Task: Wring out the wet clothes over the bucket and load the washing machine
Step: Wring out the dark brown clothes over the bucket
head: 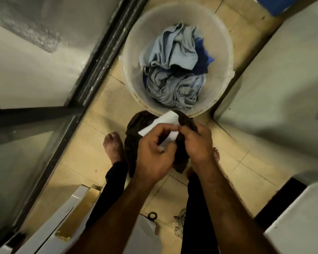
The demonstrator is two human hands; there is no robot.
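A dark brown garment [136, 129] with a white patch [165, 123] hangs over the tiled floor just in front of the white bucket [130, 57]. My left hand [154, 153] grips the white part, fingers curled round it. My right hand [196, 143] pinches the dark cloth beside it. Both hands are close together, near the bucket's near rim. Inside the bucket lie twisted grey-blue clothes [173, 85] and a dark blue piece [204, 57]. The white machine body [275, 85] stands to the right.
A dark-framed glass door [92, 70] runs along the left. My bare feet [112, 147] stand on beige tiles either side of the garment. A white board [63, 217] lies at lower left. A small black ring [152, 215] and a cloth scrap [180, 224] lie on the floor.
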